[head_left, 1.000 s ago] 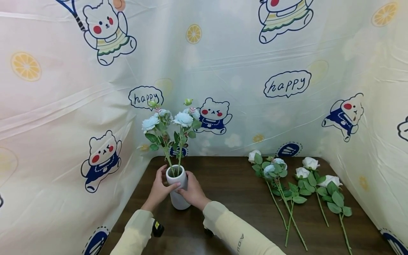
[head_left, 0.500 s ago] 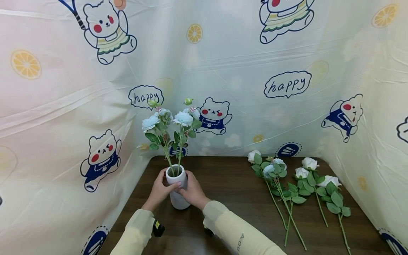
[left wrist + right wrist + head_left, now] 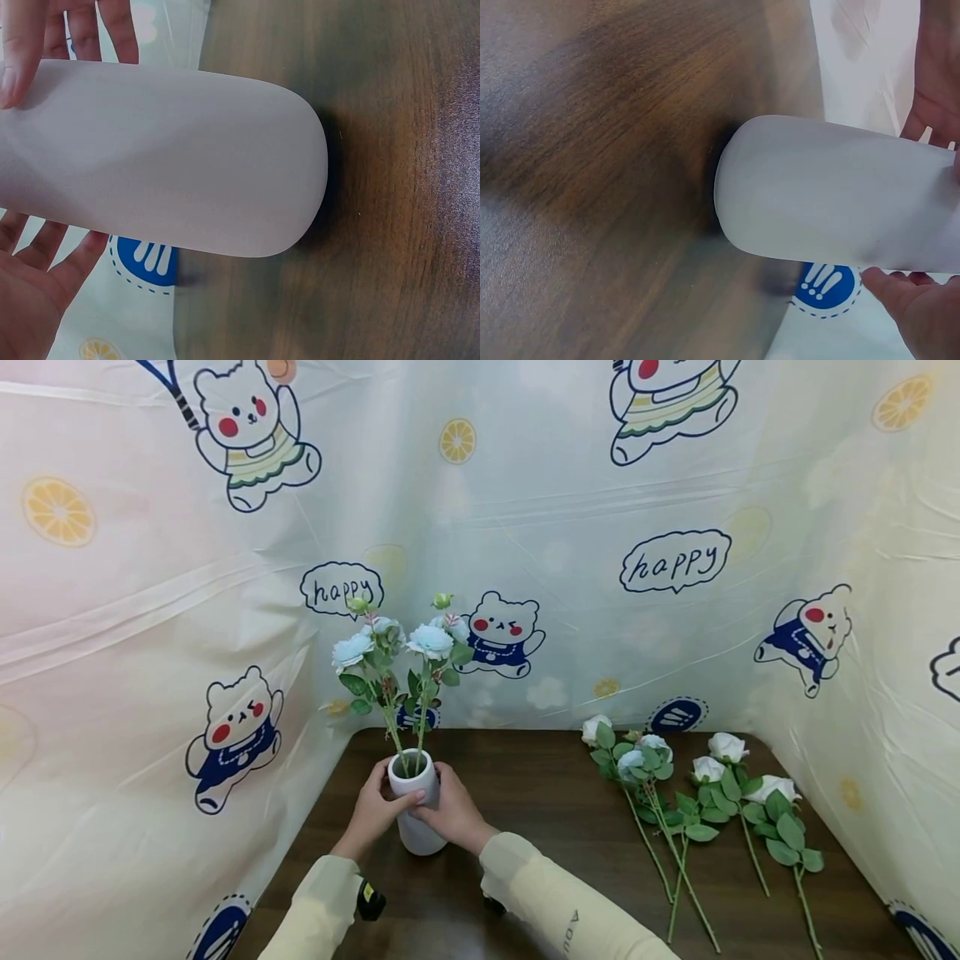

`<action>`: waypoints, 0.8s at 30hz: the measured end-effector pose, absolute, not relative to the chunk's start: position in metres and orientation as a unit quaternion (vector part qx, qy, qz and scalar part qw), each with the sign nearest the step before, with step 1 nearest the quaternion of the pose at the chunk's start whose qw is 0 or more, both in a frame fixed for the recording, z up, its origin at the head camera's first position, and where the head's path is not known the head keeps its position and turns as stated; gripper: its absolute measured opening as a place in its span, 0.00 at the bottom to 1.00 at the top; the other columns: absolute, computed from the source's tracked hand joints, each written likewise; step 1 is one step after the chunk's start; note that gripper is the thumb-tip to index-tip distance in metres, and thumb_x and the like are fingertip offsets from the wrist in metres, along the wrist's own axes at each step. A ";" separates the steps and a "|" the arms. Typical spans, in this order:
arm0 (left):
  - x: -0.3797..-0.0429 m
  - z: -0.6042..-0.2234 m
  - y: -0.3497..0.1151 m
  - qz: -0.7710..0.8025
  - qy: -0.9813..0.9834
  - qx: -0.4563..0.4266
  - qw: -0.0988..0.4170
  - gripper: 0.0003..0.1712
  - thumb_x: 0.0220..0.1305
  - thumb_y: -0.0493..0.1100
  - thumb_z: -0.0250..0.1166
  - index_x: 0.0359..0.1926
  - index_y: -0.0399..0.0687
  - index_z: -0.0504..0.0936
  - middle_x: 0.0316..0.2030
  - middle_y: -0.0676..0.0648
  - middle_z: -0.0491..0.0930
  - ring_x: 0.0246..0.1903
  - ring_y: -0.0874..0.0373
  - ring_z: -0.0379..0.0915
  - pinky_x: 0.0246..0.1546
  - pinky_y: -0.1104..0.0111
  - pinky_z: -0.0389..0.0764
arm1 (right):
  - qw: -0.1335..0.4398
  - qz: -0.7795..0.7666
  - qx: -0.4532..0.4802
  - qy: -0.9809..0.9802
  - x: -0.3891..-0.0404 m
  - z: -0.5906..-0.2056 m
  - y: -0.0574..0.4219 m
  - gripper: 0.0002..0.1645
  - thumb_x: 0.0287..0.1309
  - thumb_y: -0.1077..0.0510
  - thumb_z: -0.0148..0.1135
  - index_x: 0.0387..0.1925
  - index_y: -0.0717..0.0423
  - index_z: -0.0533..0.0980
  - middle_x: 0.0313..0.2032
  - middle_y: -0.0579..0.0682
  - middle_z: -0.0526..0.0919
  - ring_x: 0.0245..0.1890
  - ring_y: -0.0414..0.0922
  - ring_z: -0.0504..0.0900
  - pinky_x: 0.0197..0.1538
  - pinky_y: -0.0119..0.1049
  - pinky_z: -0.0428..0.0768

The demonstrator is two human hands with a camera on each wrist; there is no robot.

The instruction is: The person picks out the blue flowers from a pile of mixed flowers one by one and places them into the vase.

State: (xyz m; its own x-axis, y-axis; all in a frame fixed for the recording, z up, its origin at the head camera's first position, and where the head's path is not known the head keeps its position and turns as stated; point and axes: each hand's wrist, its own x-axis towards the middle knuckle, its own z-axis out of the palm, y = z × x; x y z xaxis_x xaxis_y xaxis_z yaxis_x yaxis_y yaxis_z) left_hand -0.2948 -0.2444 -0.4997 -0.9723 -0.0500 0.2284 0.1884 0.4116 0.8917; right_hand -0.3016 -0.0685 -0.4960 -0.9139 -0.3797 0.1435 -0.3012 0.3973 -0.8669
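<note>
A white vase [image 3: 422, 837] stands upright on the dark wooden table, left of the middle. Two stems of pale blue flowers [image 3: 431, 642] with green leaves rise from its mouth, one leaning left. My left hand [image 3: 375, 808] grips the vase's upper part from the left, thumb across the front. From the right, my right hand [image 3: 459, 812] holds it too, the thumbs close together. Both wrist views show the smooth vase wall [image 3: 187, 161] and its rounded base [image 3: 742, 187] at the tabletop. Fingers behind the vase are partly hidden in the head view.
To the right, several flower stems lie on the table [image 3: 540, 793]: white roses [image 3: 774, 788] and a pale blue flower [image 3: 632, 763], some stems crossing. A patterned curtain [image 3: 540, 610] encloses the back and both sides.
</note>
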 end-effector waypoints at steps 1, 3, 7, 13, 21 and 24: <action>-0.295 -0.500 -0.244 -0.541 -0.833 -0.040 0.111 0.44 0.53 0.49 0.76 0.66 0.46 0.63 0.58 0.41 0.71 0.52 0.47 0.70 0.52 0.53 0.74 | 0.040 -0.509 -0.207 0.835 -0.301 -0.495 -0.067 0.49 0.55 0.49 0.71 0.70 0.57 0.55 0.65 0.56 0.65 0.64 0.51 0.67 0.61 0.52 0.70; -0.295 -0.499 -0.244 -0.537 -0.835 -0.040 0.109 0.44 0.53 0.49 0.76 0.66 0.46 0.63 0.58 0.40 0.70 0.52 0.47 0.70 0.53 0.52 0.73 | 0.044 -0.506 -0.214 0.835 -0.300 -0.493 -0.065 0.50 0.54 0.50 0.72 0.70 0.56 0.54 0.65 0.55 0.65 0.64 0.50 0.67 0.61 0.52 0.70; -0.294 -0.499 -0.244 -0.536 -0.837 -0.042 0.106 0.44 0.55 0.50 0.75 0.67 0.45 0.63 0.58 0.39 0.70 0.52 0.46 0.70 0.53 0.52 0.73 | 0.042 -0.502 -0.229 0.833 -0.298 -0.491 -0.058 0.54 0.51 0.49 0.75 0.71 0.58 0.54 0.66 0.57 0.63 0.64 0.51 0.66 0.62 0.51 0.69; -0.293 -0.500 -0.244 -0.527 -0.841 -0.046 0.113 0.43 0.54 0.50 0.75 0.66 0.46 0.63 0.57 0.41 0.72 0.49 0.48 0.72 0.49 0.58 0.76 | 0.044 -0.477 -0.214 0.851 -0.294 -0.485 -0.040 0.59 0.50 0.44 0.74 0.73 0.58 0.50 0.70 0.58 0.59 0.67 0.53 0.62 0.64 0.52 0.67; -0.293 -0.500 -0.244 -0.542 -0.831 -0.047 0.112 0.44 0.52 0.51 0.76 0.65 0.47 0.64 0.57 0.42 0.71 0.49 0.47 0.72 0.50 0.52 0.76 | 0.019 -0.470 -0.205 0.858 -0.293 -0.473 -0.010 0.59 0.50 0.46 0.75 0.74 0.54 0.50 0.71 0.55 0.58 0.68 0.52 0.62 0.64 0.52 0.66; -0.293 -0.499 -0.244 -0.546 -0.830 -0.043 0.108 0.45 0.52 0.52 0.76 0.65 0.48 0.64 0.58 0.42 0.71 0.50 0.46 0.72 0.51 0.51 0.76 | 0.011 -0.473 -0.204 0.857 -0.292 -0.468 0.003 0.59 0.49 0.43 0.74 0.74 0.53 0.50 0.71 0.54 0.57 0.69 0.52 0.61 0.65 0.51 0.66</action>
State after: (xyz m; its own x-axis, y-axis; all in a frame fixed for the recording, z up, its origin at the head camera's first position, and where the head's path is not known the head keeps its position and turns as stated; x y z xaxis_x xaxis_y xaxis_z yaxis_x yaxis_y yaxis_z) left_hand -0.2931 -0.2440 -0.4987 -0.9729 -0.0472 0.2262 0.1891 0.3996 0.8969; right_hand -0.2920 0.0035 -0.4678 -0.9166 -0.3597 0.1745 -0.3396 0.4703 -0.8146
